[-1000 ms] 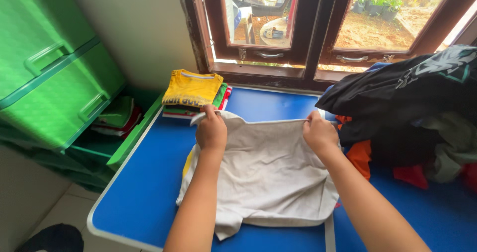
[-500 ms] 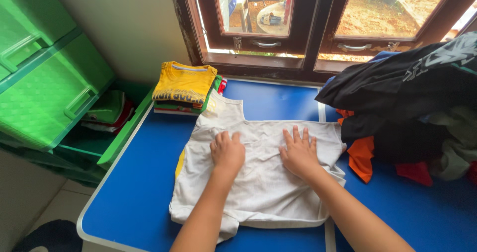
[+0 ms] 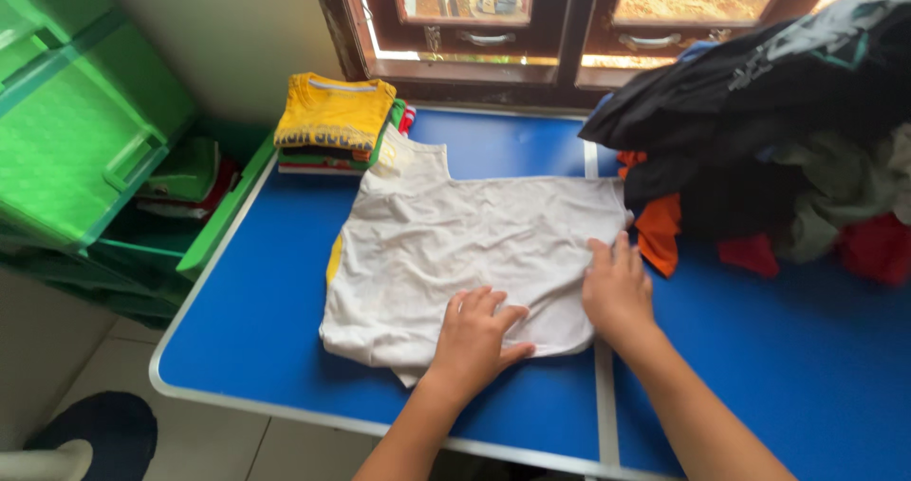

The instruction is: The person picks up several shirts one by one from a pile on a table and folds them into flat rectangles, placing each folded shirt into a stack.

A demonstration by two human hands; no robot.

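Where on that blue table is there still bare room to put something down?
Bare blue table lies left of the white shirt, below the folded stack. More shows right of the right hand, below the clothes pile, and a strip between stack and pile by the window. The left hand presses the shirt; the far right is crowded.

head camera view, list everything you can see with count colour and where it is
garment: 1, white with a yellow side edge, spread flat mid-table
folded stack: 1, yellow on top, green and red beneath, table's far left corner
clothes heap: 1, black, grey, orange, red, table's right side
table: 1, blue, light rim
drawer unit: 1, green, left of table
window: 1, dark wood frame, behind table
left hand: flat on garment's near edge
right hand: flat on garment's right near corner
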